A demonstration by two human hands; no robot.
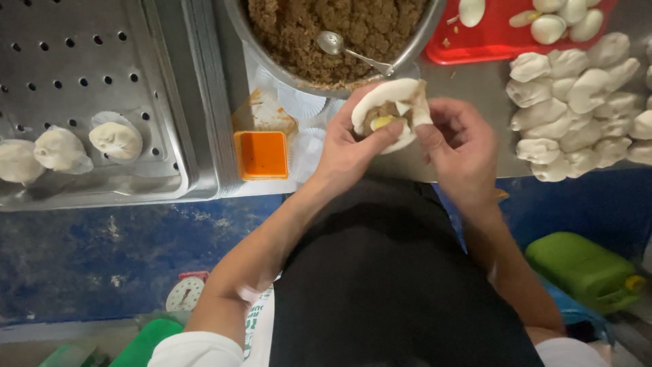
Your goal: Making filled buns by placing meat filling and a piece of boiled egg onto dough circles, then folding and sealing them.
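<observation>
Fingers of my left hand [350,146] cup a round of white dough [392,109] with brown filling and a piece of yellow yolk showing in its open middle; the thumb presses on the filling. My right hand [462,146] pinches the dough's right edge between thumb and fingertips, closed on the fold. I hold the half-shut bun above the near edge of the steel counter [475,81], in front of my black apron.

Just beyond it stands a large steel bowl of brown minced filling [339,34], its far half cut off by the picture's top, with a metal spoon [350,51] lying in it. Toward the counter's right edge lies a heap of raw white dough lumps [581,109], partly cut off. Behind that, a red tray with peeled white eggs [543,27] is only partly in view. Left of my hands sits a small square orange container [261,155] with white paper liners [305,105] beside it, half hidden under the bowl. At the counter's left end, a perforated steel steamer tray [75,61] holds three pleated white buns [64,148]; the leftmost is cut off.

Below the counter, a green plastic jerrycan [584,272] lies at right, and a small round dial [185,293], too blurred to read, sits near my left elbow.
</observation>
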